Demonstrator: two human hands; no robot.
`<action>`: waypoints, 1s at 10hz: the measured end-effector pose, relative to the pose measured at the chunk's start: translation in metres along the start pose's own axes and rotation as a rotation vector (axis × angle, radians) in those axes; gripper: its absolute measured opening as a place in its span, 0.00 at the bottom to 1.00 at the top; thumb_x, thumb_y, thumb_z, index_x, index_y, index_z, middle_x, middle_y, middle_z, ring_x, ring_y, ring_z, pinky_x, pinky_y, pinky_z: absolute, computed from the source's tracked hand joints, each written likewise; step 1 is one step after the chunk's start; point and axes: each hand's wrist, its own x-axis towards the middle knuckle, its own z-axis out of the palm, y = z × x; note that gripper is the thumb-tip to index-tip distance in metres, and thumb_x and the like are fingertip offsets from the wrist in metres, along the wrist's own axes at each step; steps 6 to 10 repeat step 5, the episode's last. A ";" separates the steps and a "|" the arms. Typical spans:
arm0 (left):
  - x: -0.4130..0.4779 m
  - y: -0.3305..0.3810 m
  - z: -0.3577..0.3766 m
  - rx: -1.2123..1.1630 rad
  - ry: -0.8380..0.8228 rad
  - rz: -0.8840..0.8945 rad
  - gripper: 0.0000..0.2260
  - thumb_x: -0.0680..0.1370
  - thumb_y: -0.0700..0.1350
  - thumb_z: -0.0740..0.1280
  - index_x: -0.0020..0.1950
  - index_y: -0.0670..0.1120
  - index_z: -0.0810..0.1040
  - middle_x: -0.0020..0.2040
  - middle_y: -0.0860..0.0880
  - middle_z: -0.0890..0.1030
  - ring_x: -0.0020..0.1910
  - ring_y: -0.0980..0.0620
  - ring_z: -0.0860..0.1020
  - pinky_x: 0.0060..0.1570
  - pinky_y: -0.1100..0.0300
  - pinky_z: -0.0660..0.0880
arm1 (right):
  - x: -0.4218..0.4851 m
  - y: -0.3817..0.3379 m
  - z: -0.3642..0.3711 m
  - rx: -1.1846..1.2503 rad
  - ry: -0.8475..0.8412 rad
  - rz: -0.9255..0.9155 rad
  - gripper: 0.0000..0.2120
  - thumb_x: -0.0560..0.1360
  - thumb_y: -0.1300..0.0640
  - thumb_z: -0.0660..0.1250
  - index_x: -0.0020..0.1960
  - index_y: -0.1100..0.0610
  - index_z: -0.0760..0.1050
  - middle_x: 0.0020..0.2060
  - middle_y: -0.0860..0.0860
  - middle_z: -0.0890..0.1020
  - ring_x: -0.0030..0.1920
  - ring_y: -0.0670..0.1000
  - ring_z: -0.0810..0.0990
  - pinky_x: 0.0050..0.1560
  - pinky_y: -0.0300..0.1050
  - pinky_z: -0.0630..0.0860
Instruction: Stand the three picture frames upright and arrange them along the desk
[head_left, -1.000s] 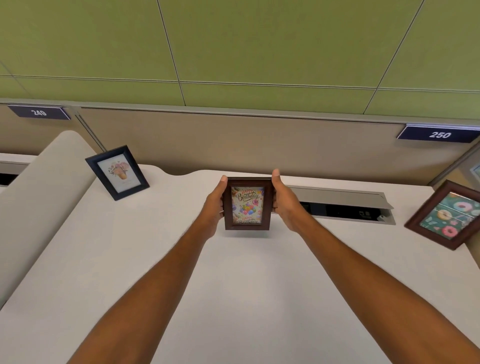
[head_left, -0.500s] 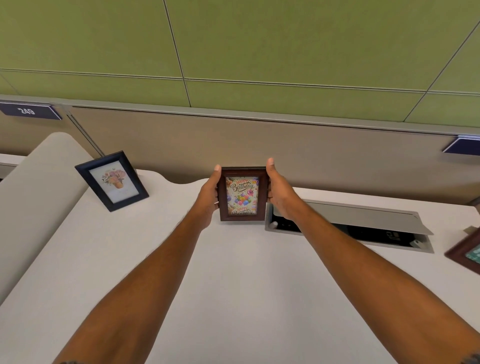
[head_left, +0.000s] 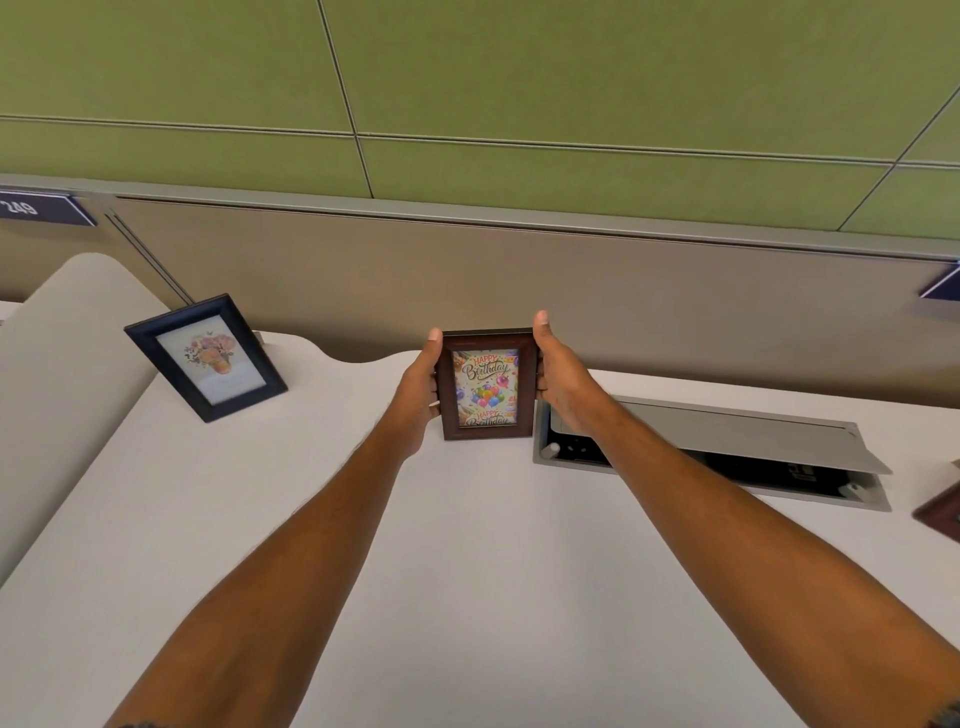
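Standing upright, brown frame (head_left: 487, 384) faces camera.

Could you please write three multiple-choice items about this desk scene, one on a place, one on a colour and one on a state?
1. Where is the open grey cable box set into the white desk?
A. To the right of the brown wooden birthday-card frame
B. To the left of the black flower-print frame
C. Between the two frames

2. What colour are the wall panels above the desk's beige back screen?
A. Blue
B. Green
C. Red

3. How is the birthday-card frame held?
A. By the left hand alone
B. Lying flat, untouched
C. Upright between the left hand and right hand

Answers: 1 A, the box lies past the frame's right edge. 2 B, the panels are olive green. 3 C, one hand grips each side of the frame.
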 end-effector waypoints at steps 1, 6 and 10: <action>0.001 -0.001 0.000 0.001 -0.004 -0.001 0.28 0.85 0.71 0.56 0.75 0.54 0.78 0.72 0.47 0.83 0.72 0.43 0.81 0.77 0.38 0.74 | 0.000 0.001 -0.001 0.000 0.004 0.000 0.29 0.84 0.29 0.50 0.65 0.49 0.78 0.64 0.55 0.85 0.64 0.57 0.84 0.68 0.56 0.77; -0.025 -0.013 -0.011 0.065 0.046 0.022 0.33 0.85 0.72 0.51 0.84 0.55 0.70 0.82 0.46 0.74 0.82 0.43 0.71 0.83 0.39 0.60 | -0.017 0.008 -0.007 -0.070 0.079 -0.092 0.33 0.85 0.31 0.50 0.74 0.53 0.76 0.71 0.55 0.81 0.73 0.58 0.78 0.78 0.60 0.71; -0.025 -0.013 -0.011 0.065 0.046 0.022 0.33 0.85 0.72 0.51 0.84 0.55 0.70 0.82 0.46 0.74 0.82 0.43 0.71 0.83 0.39 0.60 | -0.017 0.008 -0.007 -0.070 0.079 -0.092 0.33 0.85 0.31 0.50 0.74 0.53 0.76 0.71 0.55 0.81 0.73 0.58 0.78 0.78 0.60 0.71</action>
